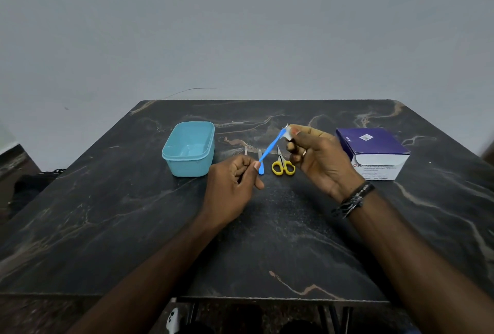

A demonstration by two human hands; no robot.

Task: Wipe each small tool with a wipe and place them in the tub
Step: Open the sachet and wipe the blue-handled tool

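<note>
**Wiping the blue tool in mid-air, tub waiting to the left**

Gripping the lower end of the blue tool (270, 149), the left hand (232, 186) pinches it between thumb and curled fingers, slanted up to the right above the table (107, 226). Up top, the right hand (318, 157) has its fingers curled round the white wipe (287, 135), which is pressed on the tool's upper tip. Just behind the hands, yellow-handled scissors (282, 165) lie flat, blades pointing away; two small metal tools (259, 154) peek out beside them, partly hidden by the left hand. Further left sits the turquoise tub (171, 157), open, well in from the table's left edge. Over on the right, the purple-and-white swab box (374, 152) stands well apart from the scissors. Broad dark marble runs from the hands to the near edge.
</note>
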